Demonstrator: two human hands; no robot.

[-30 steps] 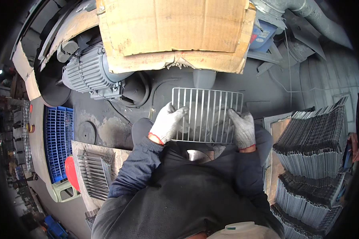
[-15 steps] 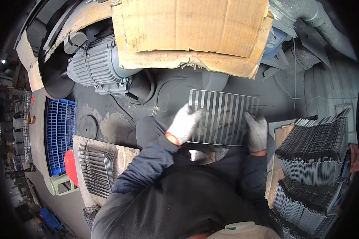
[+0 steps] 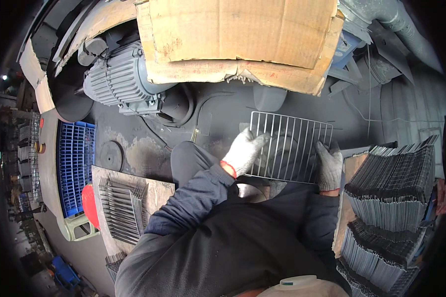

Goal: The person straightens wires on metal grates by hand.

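Note:
A rectangular wire rack [image 3: 288,143] with parallel bars is held up in front of me, tilted, above my lap. My left hand [image 3: 244,152], in a whitish knitted glove, is closed on its left side. On its right side, my right hand [image 3: 329,166], in a greyer glove, grips the edge with the thumb towards the bars. Tall stacks of similar wire racks [image 3: 389,185] stand to my right. A smaller pile of wire racks [image 3: 121,210] lies on a board [image 3: 156,190] to my left.
Ahead hangs a torn cardboard sheet [image 3: 233,34], with a rounded grey part below it. A grey electric motor [image 3: 116,81] sits at the far left. Nearer are a blue plastic crate [image 3: 76,168] and a red round object [image 3: 89,205]. A ribbed duct [image 3: 411,42] bends along the far right.
Both hands have shifted to the right with the wire rack. Its bars, smeared by motion before, now show sharply. The stacks at either side look the same.

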